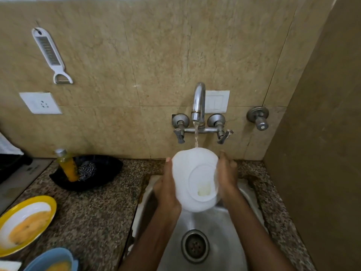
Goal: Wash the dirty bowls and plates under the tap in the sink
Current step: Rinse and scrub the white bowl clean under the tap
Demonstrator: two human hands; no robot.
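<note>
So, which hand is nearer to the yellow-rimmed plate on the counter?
The left hand. It holds the left side of the white bowl over the sink, the side toward the yellow-rimmed plate. The right hand holds the bowl's far side, farther from the plate.

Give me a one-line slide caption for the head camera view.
Both hands, left hand and right hand, hold a white bowl under the running tap over the sink.
</note>
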